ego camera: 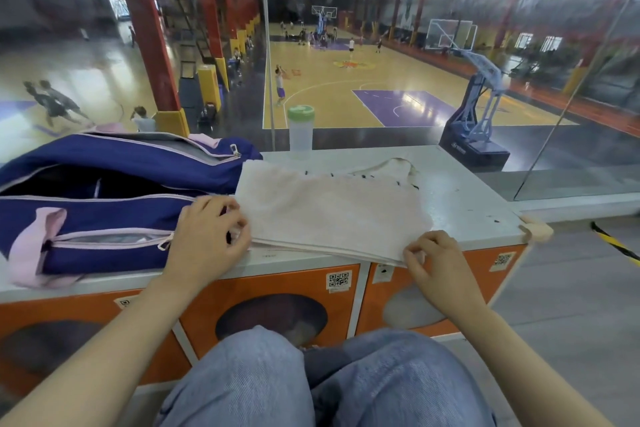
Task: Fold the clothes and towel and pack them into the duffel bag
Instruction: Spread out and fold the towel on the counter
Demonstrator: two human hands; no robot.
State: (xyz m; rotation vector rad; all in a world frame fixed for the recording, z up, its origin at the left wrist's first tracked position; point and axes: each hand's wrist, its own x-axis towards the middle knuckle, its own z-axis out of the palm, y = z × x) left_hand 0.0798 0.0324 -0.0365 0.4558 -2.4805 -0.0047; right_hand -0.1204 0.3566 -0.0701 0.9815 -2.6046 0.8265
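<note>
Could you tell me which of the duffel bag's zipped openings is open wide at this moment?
The long top opening of the duffel bag gapes, showing its dark inside. The front pocket, nearest the left hand, is only slightly parted.

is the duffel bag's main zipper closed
No, the duffel bag lies with its top zipper open, showing the dark inside, while the towel sits beside it on the counter.

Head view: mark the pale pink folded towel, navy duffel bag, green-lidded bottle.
pale pink folded towel (332, 211), head view, top middle
navy duffel bag with pink trim (114, 215), head view, front panel
clear bottle with green lid (301, 135), head view, body
</note>
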